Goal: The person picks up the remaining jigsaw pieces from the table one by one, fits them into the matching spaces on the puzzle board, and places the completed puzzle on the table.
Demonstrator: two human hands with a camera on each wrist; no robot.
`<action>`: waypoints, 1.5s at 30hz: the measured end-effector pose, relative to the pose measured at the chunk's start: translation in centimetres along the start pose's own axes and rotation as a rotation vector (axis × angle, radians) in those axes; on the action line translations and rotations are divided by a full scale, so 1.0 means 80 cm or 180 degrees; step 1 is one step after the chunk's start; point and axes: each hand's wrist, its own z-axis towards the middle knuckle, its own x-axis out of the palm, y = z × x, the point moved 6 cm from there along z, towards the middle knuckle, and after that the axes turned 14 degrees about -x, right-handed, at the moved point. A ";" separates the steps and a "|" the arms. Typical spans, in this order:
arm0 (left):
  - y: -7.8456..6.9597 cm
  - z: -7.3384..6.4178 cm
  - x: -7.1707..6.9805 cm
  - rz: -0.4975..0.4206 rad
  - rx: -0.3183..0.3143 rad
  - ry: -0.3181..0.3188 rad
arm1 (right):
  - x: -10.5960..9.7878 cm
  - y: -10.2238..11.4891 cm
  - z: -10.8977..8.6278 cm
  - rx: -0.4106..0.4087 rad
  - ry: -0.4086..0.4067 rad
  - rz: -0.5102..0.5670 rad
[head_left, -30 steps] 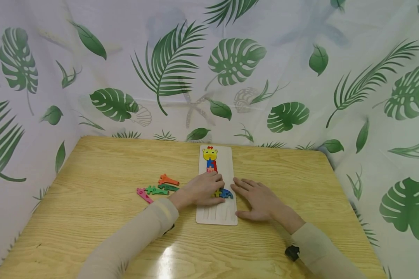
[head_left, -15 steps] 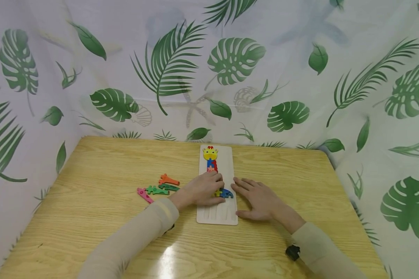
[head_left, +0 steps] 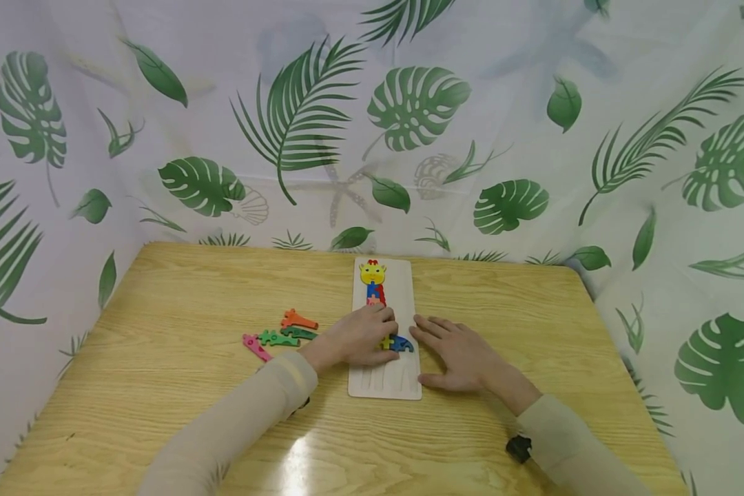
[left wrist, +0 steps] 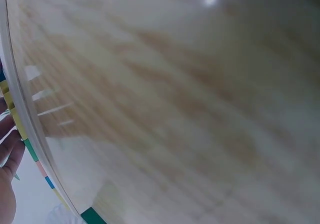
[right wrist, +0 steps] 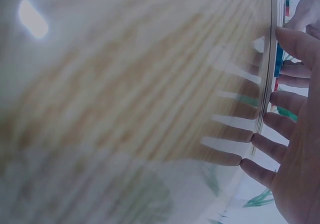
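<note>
A pale wooden puzzle board [head_left: 403, 289] lies lengthwise on the table in the head view. At its far end sits a yellow giraffe-head piece [head_left: 373, 273], with blue, red and pink neck pieces [head_left: 375, 296] joined below. My left hand [head_left: 362, 335] reaches over the board's middle, its bent fingers and thumb on either side of a yellow puzzle piece [head_left: 386, 343]; the palm hides part of the row. Beside that is a blue piece [head_left: 401, 344]. My right hand [head_left: 459, 355] lies flat with spread fingers, its fingertips touching the board's right edge, also visible in the right wrist view.
Left of the board lie loose puzzle pieces: an orange one [head_left: 299, 319], a dark green one [head_left: 300, 333], a lighter green one [head_left: 277, 338] and a pink one [head_left: 257, 347]. Leaf-printed cloth [head_left: 322, 207] stands behind the wooden table [head_left: 161, 324] and along its sides.
</note>
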 end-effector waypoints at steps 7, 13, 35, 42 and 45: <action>0.000 0.000 -0.002 -0.0007 -0.0002 -0.0013 | 0.001 -0.002 0.000 -0.0016 -0.0008 -0.0021; 0.002 -0.002 -0.003 -0.0098 -0.0029 0.0045 | 0.002 -0.002 0.000 -0.0017 -0.0020 -0.0001; 0.019 -0.032 -0.005 -0.0052 -0.0489 0.0177 | 0.003 -0.001 0.000 0.0061 0.0029 0.0002; 0.029 -0.045 -0.005 -0.0020 -0.0651 0.0098 | -0.001 0.002 0.000 0.0047 0.0028 0.0016; 0.035 -0.054 -0.007 0.0004 -0.0761 0.0078 | -0.002 0.002 0.000 0.0061 0.0047 0.0019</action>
